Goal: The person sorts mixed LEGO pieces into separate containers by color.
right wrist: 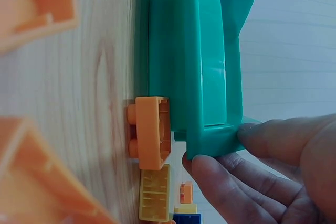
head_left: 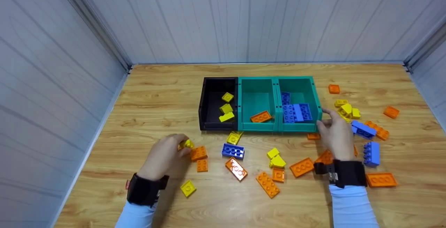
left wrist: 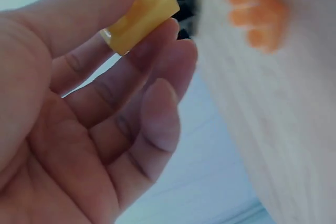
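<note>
My left hand (head_left: 161, 157) pinches a small yellow toy brick (left wrist: 144, 17) between thumb and fingers, close above the table left of the bins. Two orange bricks (head_left: 199, 153) lie right beside its fingertips. My right hand (head_left: 336, 135) grips the front right corner of the right green bin (head_left: 299, 127), thumb and fingers to either side of the wall in the right wrist view. Several blue bricks (head_left: 296, 113) lie inside that bin. One orange brick (head_left: 261, 116) is in the middle green bin (head_left: 258, 127), and yellow bricks (head_left: 226, 108) are in the black bin (head_left: 218, 126).
The three bins stand joined in a row on the wooden table (head_left: 156, 95). Loose orange, yellow and blue bricks are scattered in front, including a blue brick (head_left: 233, 151). More surround the right hand, among them an upright blue brick (head_left: 373, 154). Pale walls (head_left: 264, 19) enclose the table.
</note>
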Demonstrator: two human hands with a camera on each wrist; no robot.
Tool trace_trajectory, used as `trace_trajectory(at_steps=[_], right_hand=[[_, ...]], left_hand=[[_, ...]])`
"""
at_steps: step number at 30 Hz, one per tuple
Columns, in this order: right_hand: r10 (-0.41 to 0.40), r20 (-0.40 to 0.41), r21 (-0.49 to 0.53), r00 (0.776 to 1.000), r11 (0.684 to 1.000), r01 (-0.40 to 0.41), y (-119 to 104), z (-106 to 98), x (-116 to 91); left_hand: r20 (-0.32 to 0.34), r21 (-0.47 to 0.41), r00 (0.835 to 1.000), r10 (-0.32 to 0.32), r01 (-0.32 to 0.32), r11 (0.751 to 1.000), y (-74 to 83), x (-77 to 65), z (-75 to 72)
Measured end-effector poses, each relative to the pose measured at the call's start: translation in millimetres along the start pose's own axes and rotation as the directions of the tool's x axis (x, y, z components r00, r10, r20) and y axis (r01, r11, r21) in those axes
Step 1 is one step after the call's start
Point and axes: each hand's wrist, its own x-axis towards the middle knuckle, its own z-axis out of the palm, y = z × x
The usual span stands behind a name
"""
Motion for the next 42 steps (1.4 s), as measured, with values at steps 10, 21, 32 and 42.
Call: trace_trajectory(at_steps=[10,21,32,42], right_hand=[[0.033,0.043,0.000,0.999,0.999,-0.034,2,-2,2],[0.015,0.048,0.016,0.999,1.000,-0.016,1,-2,1],[0.038,0.049,0.006,0.998,0.999,-0.038,1,-3,3],[0.027,0.039,0.011,0.999,1.000,-0.027,1,-3,3]], left_hand=[[-0.081,0.056,0.985,0.152,-0.148,0.987,37.1,61.5,2.5],[-0.080,0.283,0.960,0.269,-0.237,0.929,52.2,112.2,12.3],[-0.023,0.355,0.966,0.256,-0.231,0.906,46.6,120.5,21.1],[0.015,0.187,0.984,0.177,-0.177,0.966,45.1,98.5,10.5]])
